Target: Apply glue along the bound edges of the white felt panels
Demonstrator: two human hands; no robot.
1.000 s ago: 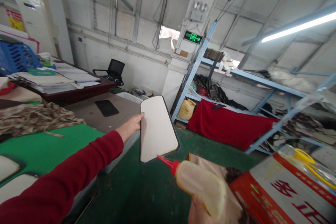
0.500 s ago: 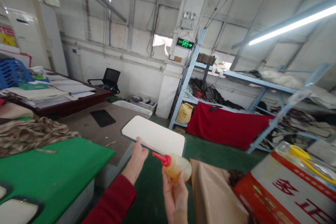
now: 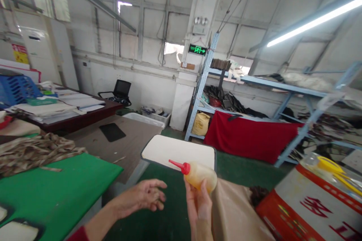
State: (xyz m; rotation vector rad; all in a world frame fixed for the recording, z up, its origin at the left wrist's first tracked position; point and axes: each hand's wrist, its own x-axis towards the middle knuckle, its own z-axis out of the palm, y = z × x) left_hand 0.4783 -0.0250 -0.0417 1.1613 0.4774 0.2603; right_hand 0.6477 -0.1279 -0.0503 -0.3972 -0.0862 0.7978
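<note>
A translucent squeeze bottle (image 3: 201, 176) with a red nozzle (image 3: 177, 164) is gripped by the right hand (image 3: 200, 206) at the lower centre of the frame; amber liquid is seen through its wall, and the nozzle is pointed toward the left. Behind it, at the centre, a cream panel (image 3: 177, 150) edged in dark material is partly covered by the bottle; how the panel is supported cannot be fairly judged from this angle. The left hand (image 3: 144, 196) is held apart from both, lower left of centre, its fingers loosely spread. At the lower left, brown fabric strips (image 3: 39, 153) are heaped on a green-topped desk (image 3: 68, 184). At the lower right, a red-and-white tin (image 3: 308, 199) is placed beside a tan sheet (image 3: 239, 212).
</note>
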